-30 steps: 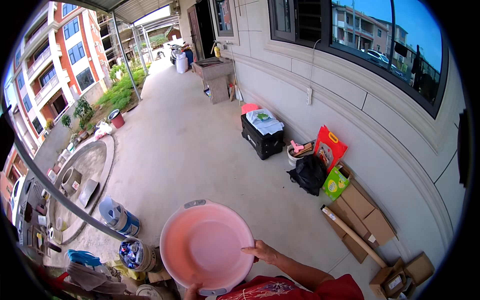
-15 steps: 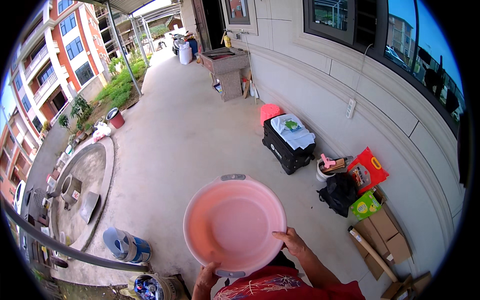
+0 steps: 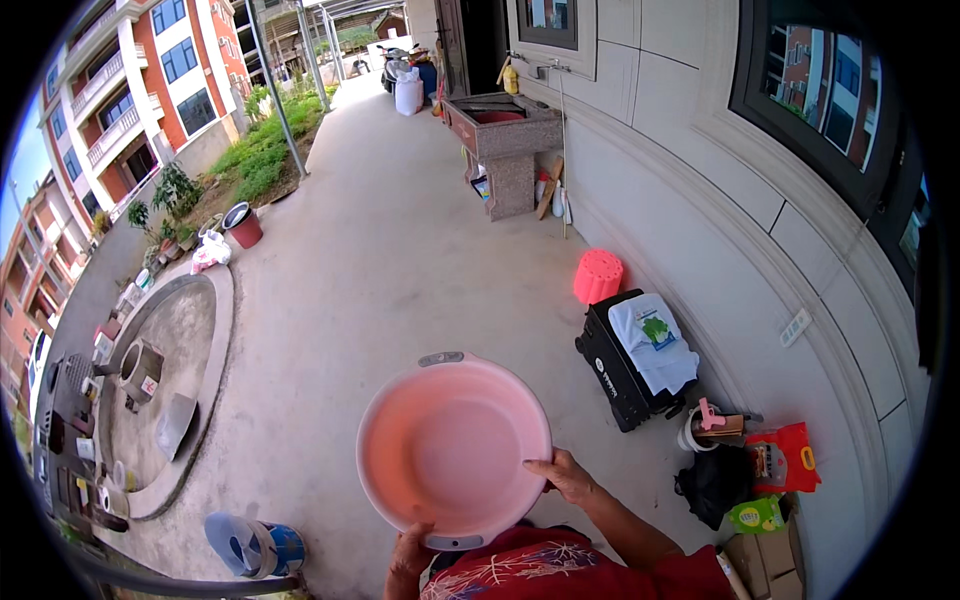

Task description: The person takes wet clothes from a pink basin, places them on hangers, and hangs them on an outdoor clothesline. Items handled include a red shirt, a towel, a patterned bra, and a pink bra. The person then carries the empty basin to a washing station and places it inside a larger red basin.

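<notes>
Between both hands I carry a round pink basin with grey grip patches on its rim; nothing shows inside it. My left hand grips the near left part of the rim, its thumb over the inside edge. On the right side of the rim sits my right hand, thumb on top and fingers underneath, partly hidden by the basin. The basin is held in front of my red shirt, above the concrete floor.
Ahead stands a stone sink by the wall. To the right are a pink stool, a black case and a black bag. At left lie a round concrete curb and a blue-white bucket.
My view has swung and moved forward, so the sink, stool and case appear nearer and farther right. The basin stays in both hands, slightly shifted left in view.
</notes>
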`<state>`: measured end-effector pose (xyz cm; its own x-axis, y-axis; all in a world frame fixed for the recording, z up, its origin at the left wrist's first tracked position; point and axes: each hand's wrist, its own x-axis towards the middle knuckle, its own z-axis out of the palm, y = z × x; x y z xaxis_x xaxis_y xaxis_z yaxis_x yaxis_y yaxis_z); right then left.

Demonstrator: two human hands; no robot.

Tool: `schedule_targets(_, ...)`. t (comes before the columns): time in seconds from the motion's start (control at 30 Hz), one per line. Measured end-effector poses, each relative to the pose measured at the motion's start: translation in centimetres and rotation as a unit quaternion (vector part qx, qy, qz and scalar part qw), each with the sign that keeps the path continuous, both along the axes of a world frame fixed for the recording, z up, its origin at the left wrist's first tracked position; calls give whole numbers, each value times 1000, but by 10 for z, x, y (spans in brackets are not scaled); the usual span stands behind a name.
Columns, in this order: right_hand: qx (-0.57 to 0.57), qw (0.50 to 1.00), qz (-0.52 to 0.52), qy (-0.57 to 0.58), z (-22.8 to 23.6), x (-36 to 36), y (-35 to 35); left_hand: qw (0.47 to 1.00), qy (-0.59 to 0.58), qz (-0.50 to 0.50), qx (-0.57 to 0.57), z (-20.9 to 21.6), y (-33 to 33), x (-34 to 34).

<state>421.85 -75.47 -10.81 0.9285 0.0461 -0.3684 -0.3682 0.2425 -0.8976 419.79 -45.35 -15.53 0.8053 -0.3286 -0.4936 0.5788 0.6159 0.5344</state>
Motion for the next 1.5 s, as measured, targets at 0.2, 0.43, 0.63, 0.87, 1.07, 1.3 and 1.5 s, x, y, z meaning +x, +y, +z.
schedule_targets(0.2,3,999,51,15,-33,180,15,999,46,12,25,-26,19,161)
schedule_targets(0.43,-15,992,-98,79,-30,353,2,996,-4,-85,25,5,-7,399)
schedule_targets(0.63,20,975,-208,72,-28,484,-35,985,24,-169,18,-10,-53,574)
schedule_targets(0.87,-33,992,-116,27,-33,719,-115,992,-12,-124,6,0,-125,771)
schedule_targets(1.07,-11,998,-50,-39,2,888,-139,998,3,-68,-3,2,-149,896)
schedule_targets(1.3,27,996,-66,-58,-18,1040,-157,997,-28,-70,22,-4,-167,1060)
schedule_targets(1.5,0,992,-128,16,-20,1146,-210,982,-132,-127,54,19,-233,1232)
